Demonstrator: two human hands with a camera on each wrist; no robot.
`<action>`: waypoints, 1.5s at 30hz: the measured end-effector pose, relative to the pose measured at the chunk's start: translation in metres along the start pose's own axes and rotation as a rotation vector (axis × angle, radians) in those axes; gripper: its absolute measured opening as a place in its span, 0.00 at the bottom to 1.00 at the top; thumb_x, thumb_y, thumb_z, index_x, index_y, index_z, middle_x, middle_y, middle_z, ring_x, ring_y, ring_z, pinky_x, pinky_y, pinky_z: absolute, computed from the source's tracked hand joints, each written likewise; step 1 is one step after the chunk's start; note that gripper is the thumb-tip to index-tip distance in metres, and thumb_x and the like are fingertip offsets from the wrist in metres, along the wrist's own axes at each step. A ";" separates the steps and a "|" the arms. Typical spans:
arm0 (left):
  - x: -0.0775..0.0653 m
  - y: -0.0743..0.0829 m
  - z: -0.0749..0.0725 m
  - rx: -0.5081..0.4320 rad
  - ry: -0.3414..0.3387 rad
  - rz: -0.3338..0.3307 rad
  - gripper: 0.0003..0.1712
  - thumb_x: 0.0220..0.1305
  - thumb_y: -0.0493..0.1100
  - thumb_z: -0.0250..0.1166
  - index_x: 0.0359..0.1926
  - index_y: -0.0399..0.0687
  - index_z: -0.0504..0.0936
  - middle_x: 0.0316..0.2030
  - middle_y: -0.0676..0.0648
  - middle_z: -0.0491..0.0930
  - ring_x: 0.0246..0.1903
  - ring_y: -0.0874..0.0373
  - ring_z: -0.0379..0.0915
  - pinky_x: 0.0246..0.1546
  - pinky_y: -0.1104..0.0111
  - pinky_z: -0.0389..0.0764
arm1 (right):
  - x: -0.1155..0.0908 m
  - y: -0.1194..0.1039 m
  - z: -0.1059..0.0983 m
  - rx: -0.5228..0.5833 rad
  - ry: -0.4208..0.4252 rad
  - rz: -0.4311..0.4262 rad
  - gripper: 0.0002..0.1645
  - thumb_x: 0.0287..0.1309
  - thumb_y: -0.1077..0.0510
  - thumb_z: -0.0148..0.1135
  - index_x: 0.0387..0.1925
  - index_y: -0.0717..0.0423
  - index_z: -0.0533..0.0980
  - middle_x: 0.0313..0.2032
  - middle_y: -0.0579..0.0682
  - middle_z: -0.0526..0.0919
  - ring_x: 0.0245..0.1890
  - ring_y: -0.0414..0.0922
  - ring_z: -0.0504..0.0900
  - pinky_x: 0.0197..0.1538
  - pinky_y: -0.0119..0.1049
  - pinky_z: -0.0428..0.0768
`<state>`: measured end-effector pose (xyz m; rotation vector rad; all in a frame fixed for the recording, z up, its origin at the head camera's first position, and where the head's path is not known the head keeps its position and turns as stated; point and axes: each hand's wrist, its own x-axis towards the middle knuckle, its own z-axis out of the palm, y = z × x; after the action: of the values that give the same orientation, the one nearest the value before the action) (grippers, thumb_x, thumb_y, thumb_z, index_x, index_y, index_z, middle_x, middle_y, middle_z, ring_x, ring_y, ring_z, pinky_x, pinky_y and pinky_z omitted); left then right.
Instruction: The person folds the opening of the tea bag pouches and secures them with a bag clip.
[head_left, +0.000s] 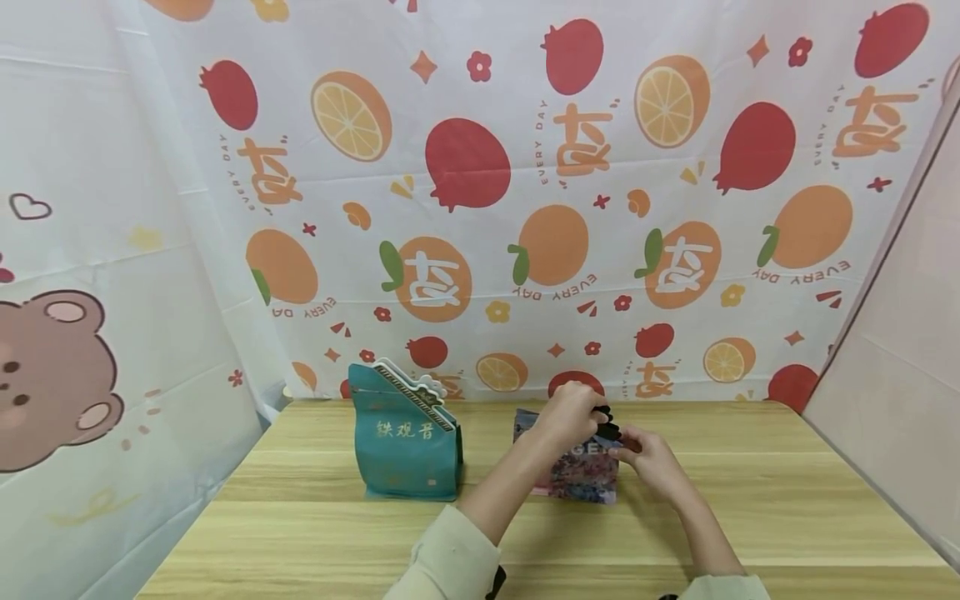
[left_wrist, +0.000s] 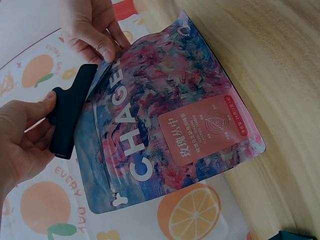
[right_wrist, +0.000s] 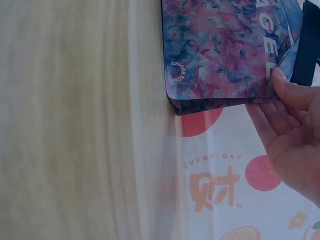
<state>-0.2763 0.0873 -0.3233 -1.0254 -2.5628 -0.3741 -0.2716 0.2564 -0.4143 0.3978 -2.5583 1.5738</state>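
A pouch with a blue, pink and purple painted pattern and white CHAGEE lettering stands on the table. At its top edge, my left hand grips a black bag clip by its handle, the thumb pressing on it. In the left wrist view the clip's long bar lies along the pouch's top edge; whether it bites the edge is hard to tell. My right hand pinches the pouch's top right corner between thumb and fingers, close to the clip's end, as the right wrist view also shows.
A teal pouch with gold characters stands to the left, a decorated clip slanting across its top. Both pouches rest on a wood-grain table. A fruit-printed curtain hangs behind the table, with pale cloth on both sides.
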 end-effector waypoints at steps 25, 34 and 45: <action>0.001 0.004 0.010 0.074 -0.035 -0.001 0.03 0.56 0.41 0.66 0.28 0.50 0.86 0.23 0.53 0.78 0.27 0.59 0.71 0.31 0.75 0.72 | 0.002 0.007 0.000 -0.028 0.057 -0.013 0.07 0.55 0.72 0.57 0.37 0.67 0.78 0.35 0.56 0.81 0.34 0.46 0.78 0.32 0.38 0.75; -0.002 0.003 0.016 0.050 -0.034 0.005 0.04 0.57 0.41 0.66 0.26 0.50 0.85 0.22 0.54 0.77 0.25 0.60 0.69 0.30 0.76 0.70 | 0.000 0.007 -0.002 0.010 0.020 -0.035 0.11 0.59 0.73 0.52 0.41 0.68 0.78 0.38 0.58 0.81 0.41 0.50 0.78 0.42 0.42 0.77; -0.002 0.007 0.013 0.054 -0.071 -0.023 0.03 0.57 0.42 0.66 0.30 0.48 0.85 0.24 0.53 0.77 0.27 0.61 0.73 0.28 0.77 0.72 | -0.003 0.005 -0.003 -0.006 0.011 -0.051 0.11 0.59 0.73 0.52 0.42 0.69 0.76 0.40 0.61 0.80 0.40 0.49 0.79 0.39 0.45 0.76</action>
<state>-0.2731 0.0965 -0.3353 -1.0081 -2.6342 -0.2776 -0.2707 0.2620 -0.4180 0.4486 -2.5241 1.5460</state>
